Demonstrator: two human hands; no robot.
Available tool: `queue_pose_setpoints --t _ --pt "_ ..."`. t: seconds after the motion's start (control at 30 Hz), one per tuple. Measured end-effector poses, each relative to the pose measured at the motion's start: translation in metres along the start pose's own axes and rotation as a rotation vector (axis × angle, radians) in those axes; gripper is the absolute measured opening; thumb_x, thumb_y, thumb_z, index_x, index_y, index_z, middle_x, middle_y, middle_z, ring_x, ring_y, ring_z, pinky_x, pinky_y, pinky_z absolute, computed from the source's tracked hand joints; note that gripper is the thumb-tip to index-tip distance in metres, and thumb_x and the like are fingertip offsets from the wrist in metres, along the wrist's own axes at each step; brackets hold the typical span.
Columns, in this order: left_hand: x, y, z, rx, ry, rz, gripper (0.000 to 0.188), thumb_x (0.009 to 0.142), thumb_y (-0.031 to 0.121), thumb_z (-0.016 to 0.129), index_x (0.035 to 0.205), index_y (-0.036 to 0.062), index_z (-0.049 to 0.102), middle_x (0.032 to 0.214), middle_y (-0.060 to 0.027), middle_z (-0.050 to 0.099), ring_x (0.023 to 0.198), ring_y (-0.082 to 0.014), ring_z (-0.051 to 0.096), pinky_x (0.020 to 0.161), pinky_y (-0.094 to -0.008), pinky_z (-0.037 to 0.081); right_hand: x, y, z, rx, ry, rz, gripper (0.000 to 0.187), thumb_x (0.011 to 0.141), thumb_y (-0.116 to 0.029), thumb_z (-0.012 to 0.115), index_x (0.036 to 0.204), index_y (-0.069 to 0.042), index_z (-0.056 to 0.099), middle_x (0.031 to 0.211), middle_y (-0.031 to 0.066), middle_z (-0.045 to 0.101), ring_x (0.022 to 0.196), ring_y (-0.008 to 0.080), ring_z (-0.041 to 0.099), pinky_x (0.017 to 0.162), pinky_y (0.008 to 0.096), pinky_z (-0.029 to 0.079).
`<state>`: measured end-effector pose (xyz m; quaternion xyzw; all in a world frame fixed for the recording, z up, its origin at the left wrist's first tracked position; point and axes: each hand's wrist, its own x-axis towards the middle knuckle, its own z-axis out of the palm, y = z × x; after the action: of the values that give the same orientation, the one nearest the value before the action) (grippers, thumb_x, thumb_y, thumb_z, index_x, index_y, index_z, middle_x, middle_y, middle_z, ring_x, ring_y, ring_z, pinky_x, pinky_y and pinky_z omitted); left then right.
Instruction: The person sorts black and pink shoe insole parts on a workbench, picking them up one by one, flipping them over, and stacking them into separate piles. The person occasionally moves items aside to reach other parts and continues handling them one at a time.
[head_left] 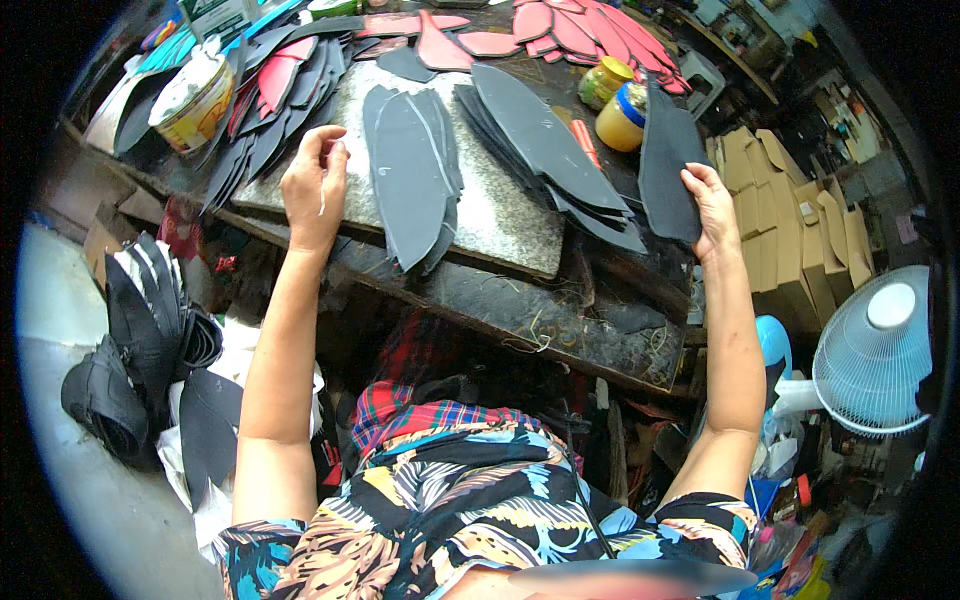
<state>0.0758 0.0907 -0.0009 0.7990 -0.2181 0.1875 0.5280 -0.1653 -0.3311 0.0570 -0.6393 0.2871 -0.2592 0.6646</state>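
Observation:
My right hand (712, 205) grips the edge of a dark grey sole-shaped foam sheet (670, 165), holding it tilted at the table's right side. My left hand (315, 185) hovers over the left part of a speckled stone slab (345, 120); its fingers are loosely bent, thumb apart, and nothing shows in them. Between my hands, grey sole-shaped pieces (408, 175) lie overlapped on the slab, marked with pale lines. To their right a fanned stack of similar dark pieces (545, 140) reaches past the slab's edge.
Pink pieces (590, 35) spread along the far side. A yellow-lidded jar (605, 82) and a blue-lidded jar (622, 118) stand near the held sheet. More dark pieces (290, 110) and a tub (195, 105) sit at left. Cardboard (785, 215) and a fan (872, 350) are at right.

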Motion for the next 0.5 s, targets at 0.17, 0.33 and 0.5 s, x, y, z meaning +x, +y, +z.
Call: queue_pose_setpoints --t 0.17,0.33,0.5 --pt "0.000 -0.001 0.000 0.016 0.058 0.109 0.019 0.089 0.012 0.062 0.107 0.0081 0.066 0.082 -0.0104 0.069 0.070 -0.0207 0.067 0.067 -0.0334 0.052 -0.024 -0.025 -0.001 -0.145 0.086 -0.171 0.019 0.090 -0.009 0.068 0.109 -0.007 0.065 0.098 0.0022 0.065 0.089 0.0117 0.061 0.082 0.0282 0.052" --pt "-0.003 0.006 -0.002 0.050 0.013 0.053 0.022 0.091 0.017 0.063 0.112 0.0072 0.065 0.086 -0.0063 0.068 0.070 -0.0136 0.063 0.068 -0.0276 0.051 -0.074 -0.063 0.034 0.021 -0.177 -0.265 0.017 0.092 -0.005 0.064 0.108 -0.007 0.064 0.099 0.0009 0.064 0.090 0.0107 0.062 0.081 0.0264 0.053" --pt "-0.005 0.016 -0.006 -0.024 0.002 0.086 0.034 0.095 0.026 0.062 0.124 0.0089 0.059 0.091 -0.0033 0.065 0.073 -0.0128 0.060 0.068 -0.0279 0.050 -0.103 -0.054 0.132 -0.049 -0.469 -0.196 0.018 0.088 -0.008 0.069 0.106 -0.007 0.063 0.094 -0.0014 0.060 0.087 0.0076 0.056 0.081 0.0223 0.045"
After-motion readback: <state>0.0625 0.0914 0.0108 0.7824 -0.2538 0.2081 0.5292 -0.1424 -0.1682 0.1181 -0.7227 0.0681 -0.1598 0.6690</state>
